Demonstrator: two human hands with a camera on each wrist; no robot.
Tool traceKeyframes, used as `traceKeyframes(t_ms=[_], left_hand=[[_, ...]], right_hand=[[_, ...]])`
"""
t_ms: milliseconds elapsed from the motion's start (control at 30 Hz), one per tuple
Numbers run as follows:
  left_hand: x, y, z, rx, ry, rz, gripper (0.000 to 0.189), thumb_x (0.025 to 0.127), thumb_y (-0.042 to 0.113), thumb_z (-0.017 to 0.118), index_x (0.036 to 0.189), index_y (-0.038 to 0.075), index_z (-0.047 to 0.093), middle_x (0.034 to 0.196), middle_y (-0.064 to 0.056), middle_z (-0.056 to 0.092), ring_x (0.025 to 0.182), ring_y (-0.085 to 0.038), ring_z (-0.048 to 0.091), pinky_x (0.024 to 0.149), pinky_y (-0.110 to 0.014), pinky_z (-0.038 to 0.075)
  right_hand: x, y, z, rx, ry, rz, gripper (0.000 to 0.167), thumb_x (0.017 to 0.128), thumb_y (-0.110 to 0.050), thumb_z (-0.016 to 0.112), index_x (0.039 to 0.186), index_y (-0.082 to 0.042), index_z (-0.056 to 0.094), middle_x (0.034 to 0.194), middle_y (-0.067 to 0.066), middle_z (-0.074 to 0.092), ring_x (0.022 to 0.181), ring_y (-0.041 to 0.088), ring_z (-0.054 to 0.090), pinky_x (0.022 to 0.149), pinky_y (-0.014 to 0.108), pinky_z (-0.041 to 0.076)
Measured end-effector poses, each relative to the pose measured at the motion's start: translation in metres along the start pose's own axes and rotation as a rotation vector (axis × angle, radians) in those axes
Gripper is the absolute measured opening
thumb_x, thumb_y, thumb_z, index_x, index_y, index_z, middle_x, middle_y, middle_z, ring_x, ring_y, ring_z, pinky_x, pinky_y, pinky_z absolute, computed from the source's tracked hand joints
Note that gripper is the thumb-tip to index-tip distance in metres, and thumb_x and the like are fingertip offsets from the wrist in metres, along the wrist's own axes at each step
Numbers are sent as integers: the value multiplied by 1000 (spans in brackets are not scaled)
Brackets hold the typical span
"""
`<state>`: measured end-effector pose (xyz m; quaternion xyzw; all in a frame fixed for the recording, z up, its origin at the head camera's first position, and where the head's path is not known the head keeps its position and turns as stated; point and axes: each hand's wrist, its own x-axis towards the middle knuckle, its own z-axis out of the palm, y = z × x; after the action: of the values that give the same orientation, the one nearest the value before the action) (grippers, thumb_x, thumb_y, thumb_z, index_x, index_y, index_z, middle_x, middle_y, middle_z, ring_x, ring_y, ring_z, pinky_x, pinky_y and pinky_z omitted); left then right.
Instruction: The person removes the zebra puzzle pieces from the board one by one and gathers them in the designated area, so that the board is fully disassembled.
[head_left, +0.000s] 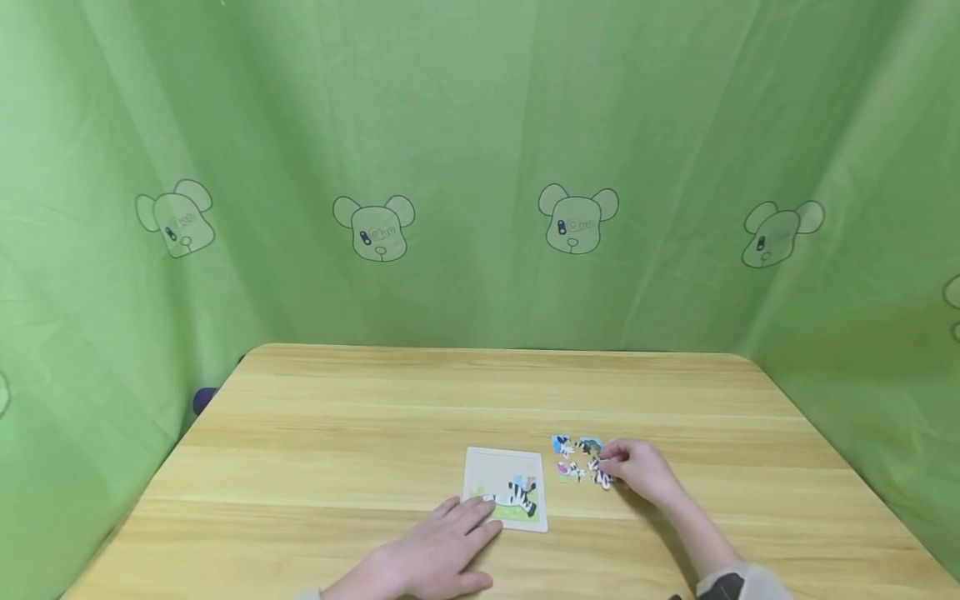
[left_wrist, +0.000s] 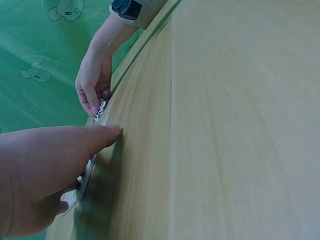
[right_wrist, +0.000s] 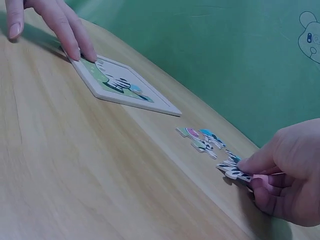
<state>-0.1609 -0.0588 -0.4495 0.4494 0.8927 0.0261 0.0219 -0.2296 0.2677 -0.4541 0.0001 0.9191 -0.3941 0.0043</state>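
Note:
A square jigsaw board (head_left: 501,463) with a pale rim lies on the table, partly filled with zebra and grass pieces in its lower part. My left hand (head_left: 431,552) rests on the board's lower left corner, fingers outstretched. To the right, my right hand (head_left: 643,472) pinches a black-and-white striped puzzle piece (right_wrist: 233,170) between thumb and fingers. In the right wrist view this piece tilts at the edge of the loose pieces. Beside it lie several loose puzzle pieces (head_left: 572,472) with zebra, blue and green parts. Fingers hide part of the held piece.
The wooden table (head_left: 375,400) carries the board and pieces near its front middle. A green curtain (head_left: 480,108) with printed bear heads hangs around the back and sides. A dark purple round object (head_left: 203,400) shows beyond the table's left edge.

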Motion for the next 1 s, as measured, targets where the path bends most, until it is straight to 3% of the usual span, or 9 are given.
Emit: traceKeyframes(t_ms=[367, 567, 800, 1000], left_hand=[[0, 0, 0, 14, -6, -12, 65, 91, 54, 44, 142, 13, 38, 149, -8, 29, 137, -22, 25, 110, -42, 25], [4, 0, 0, 29, 14, 13, 65, 92, 54, 43, 142, 13, 36, 149, -9, 28, 136, -23, 25, 110, -42, 25], [14, 6, -4, 28, -1, 30, 66, 92, 54, 42, 143, 13, 36, 150, -8, 28, 137, -22, 25, 110, -40, 23], [22, 12, -3, 70, -30, 41, 67, 92, 56, 41, 143, 14, 35, 151, -7, 26, 137, -21, 23, 110, -40, 23]], right_hand=[[-4, -11, 0, -21, 8, -2, 19, 79, -6, 68, 93, 3, 61, 75, 4, 56, 63, 16, 53, 52, 24, 48], [-7, -31, 11, -35, 19, -115, 20, 76, -5, 70, 94, 2, 64, 77, 2, 59, 69, 14, 54, 59, 23, 48], [-8, -52, 34, 54, -94, -220, 26, 77, -6, 71, 101, 2, 63, 85, 3, 61, 78, 14, 57, 67, 21, 50], [-10, -62, 54, -6, -160, -326, 31, 74, -8, 73, 103, -1, 64, 90, 2, 62, 83, 16, 57, 76, 29, 50]])
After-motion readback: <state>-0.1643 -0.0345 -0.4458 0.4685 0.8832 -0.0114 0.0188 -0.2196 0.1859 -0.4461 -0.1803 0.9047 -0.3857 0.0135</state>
